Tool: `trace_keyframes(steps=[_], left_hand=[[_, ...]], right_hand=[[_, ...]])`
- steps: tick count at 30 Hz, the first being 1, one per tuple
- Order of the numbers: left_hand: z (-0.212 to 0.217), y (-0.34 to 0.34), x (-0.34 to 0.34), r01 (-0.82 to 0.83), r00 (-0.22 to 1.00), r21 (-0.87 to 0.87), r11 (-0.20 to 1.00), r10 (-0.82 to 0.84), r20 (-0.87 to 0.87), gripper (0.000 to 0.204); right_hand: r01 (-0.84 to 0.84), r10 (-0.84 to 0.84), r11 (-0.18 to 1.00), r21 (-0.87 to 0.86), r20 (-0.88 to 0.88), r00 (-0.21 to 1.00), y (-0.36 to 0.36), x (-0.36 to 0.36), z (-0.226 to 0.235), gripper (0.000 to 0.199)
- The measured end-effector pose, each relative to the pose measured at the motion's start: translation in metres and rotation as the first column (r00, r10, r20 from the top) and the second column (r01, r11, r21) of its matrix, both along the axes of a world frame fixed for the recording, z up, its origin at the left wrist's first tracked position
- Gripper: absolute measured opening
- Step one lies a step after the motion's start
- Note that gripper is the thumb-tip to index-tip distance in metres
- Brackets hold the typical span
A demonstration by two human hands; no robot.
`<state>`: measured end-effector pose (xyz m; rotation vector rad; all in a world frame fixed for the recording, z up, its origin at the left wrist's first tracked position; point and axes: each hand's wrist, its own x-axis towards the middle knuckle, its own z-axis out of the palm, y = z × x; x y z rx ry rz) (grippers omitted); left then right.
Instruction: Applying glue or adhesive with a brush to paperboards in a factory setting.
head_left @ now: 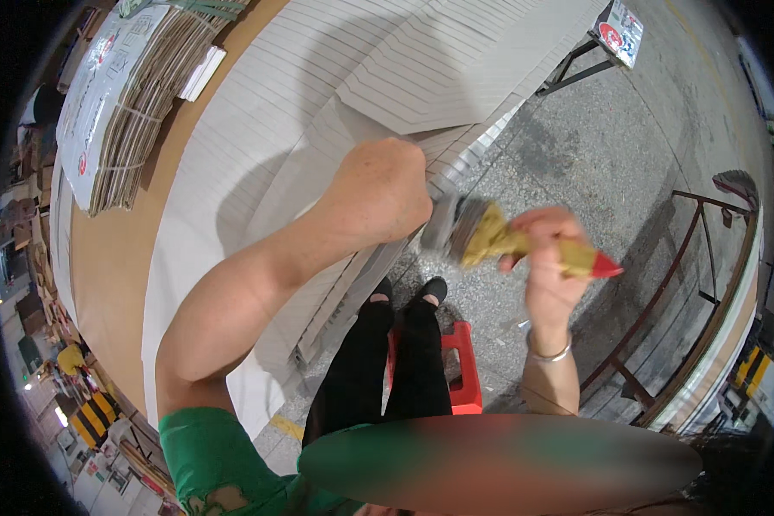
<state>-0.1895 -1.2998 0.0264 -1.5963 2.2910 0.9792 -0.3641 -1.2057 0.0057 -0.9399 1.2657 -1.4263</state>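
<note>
Right hand point(549, 258) has its fingers clamped on the handle of a glue-caked brush point(499, 241), bristles pointing left and just beside the near-right edge of the fanned stack of white card sheets point(318, 129). Left hand point(383, 193) presses on that stack edge, fingers curled over it, though I can't tell whether they pinch a sheet. My read: keep the stack pinned so the fan doesn't slip, and brush lightly along exposed edges only.
</note>
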Motion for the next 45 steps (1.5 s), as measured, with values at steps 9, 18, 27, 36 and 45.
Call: trace_keyframes(steps=[9,18,27,36,45], left_hand=[[-0.005,0.003,0.002,-0.018,0.999,-0.094,0.995,0.014,-0.045,0.014],[0.0,-0.001,0.0,0.037,0.999,-0.015,0.999,-0.038,-0.018,0.018],[-0.008,0.007,-0.002,0.008,1.0,-0.046,0.999,-0.009,-0.02,0.023],[-0.03,0.074,0.012,0.04,0.993,-0.347,0.937,0.001,0.118,0.063],[-0.036,0.158,0.054,-0.076,0.818,-0.294,0.953,0.228,0.528,0.099]], right_hand=[[-0.136,0.136,0.991,0.01,-0.149,0.98,0.012,0.005,-0.003,0.004],[0.09,-0.092,0.995,-0.03,-0.052,0.994,0.008,0.009,0.002,0.006],[0.115,-0.122,0.989,-0.09,-0.083,0.989,0.036,-0.001,0.006,0.012],[0.247,-0.249,0.963,-0.104,0.0,0.969,0.074,-0.023,0.009,0.012],[0.124,-0.119,0.991,-0.054,0.092,0.989,0.086,-0.005,0.002,0.013]])
